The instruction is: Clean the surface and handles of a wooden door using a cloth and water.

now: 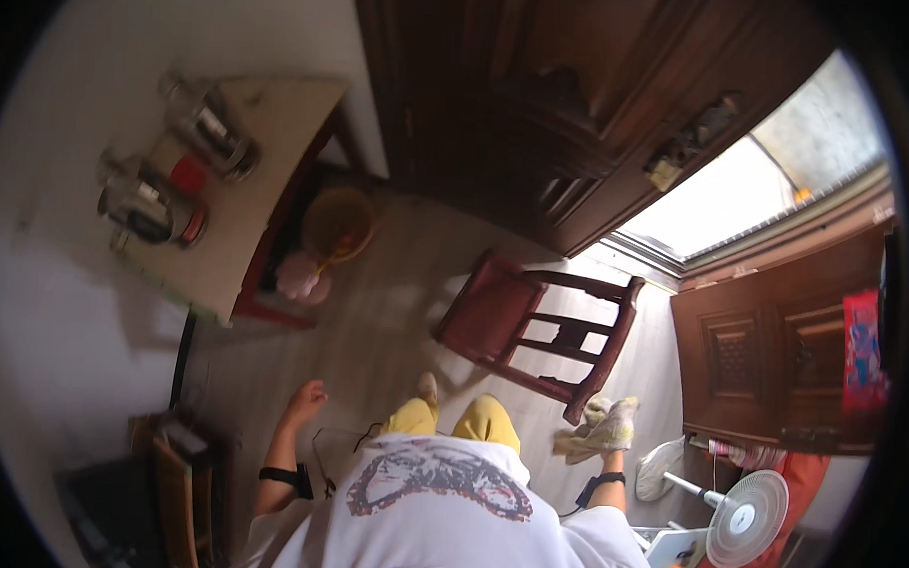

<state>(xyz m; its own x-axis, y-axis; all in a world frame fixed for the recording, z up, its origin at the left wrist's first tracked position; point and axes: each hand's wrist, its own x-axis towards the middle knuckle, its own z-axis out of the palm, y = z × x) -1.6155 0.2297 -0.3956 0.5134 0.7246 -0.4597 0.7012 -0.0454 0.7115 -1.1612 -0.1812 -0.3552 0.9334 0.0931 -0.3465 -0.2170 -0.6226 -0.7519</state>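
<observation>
My left hand (305,403) hangs at my left side over the floor. Its fingers are loosely bent and somewhat apart, with nothing seen in them. On the other side, my right hand (614,454) is closed on a crumpled off-white and yellowish rag (600,429), which covers most of the fingers. A dark red wooden chair (494,310) stands ahead of me, its slatted back turned to the right. The rag is close to the near end of that chair back. Both wrists wear dark bands.
At the left, a table (240,262) bears two glass-and-metal vessels (152,213) and a red item. Below it are a round basket (338,223) and a pink item. A dark wooden door (521,106) borders a bright opening. A white fan (748,520) stands near right.
</observation>
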